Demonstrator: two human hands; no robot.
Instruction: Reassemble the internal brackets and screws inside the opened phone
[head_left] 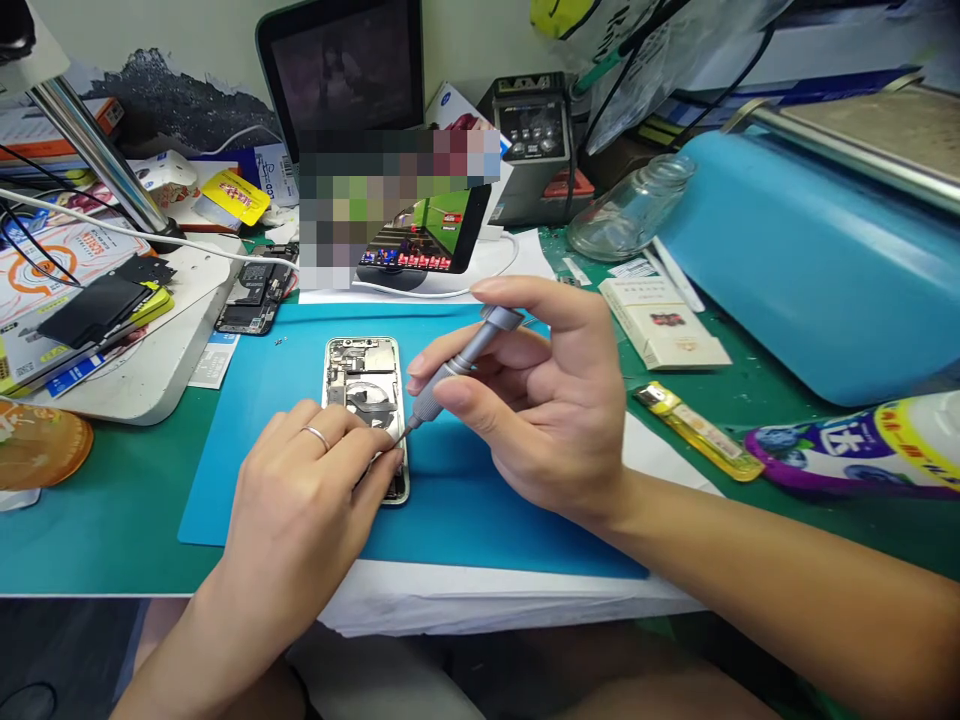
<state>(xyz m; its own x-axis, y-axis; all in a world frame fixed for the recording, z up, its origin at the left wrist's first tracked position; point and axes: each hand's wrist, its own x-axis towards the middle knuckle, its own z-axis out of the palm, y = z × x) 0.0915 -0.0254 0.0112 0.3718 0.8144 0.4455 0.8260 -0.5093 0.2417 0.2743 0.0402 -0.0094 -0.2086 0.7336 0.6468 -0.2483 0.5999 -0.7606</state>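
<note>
A grey precision screwdriver (454,366) slants down to the left in my right hand (555,400), its cap under my bent forefinger and its shaft between thumb and fingers. My left hand (300,480), with a ring on one finger, is closed in a pinch around the end of the driver's thin bit. Whether a screw is between these fingertips I cannot tell. Beneath them lies an opened smartphone (365,365) with bare inner parts; my left fingers cover its lower left. The phone rests on a blue mat (480,520). Several tiny screws (280,342) lie on the mat's upper left.
Behind the mat, a lit phone (431,235) leans on a stand with a white cable. Another opened phone (257,290) lies at the left, near a white lamp base (161,375). To the right are a cigarette box (664,322), a yellow packet (701,432), a bottle (862,445) and a glass jar (630,210).
</note>
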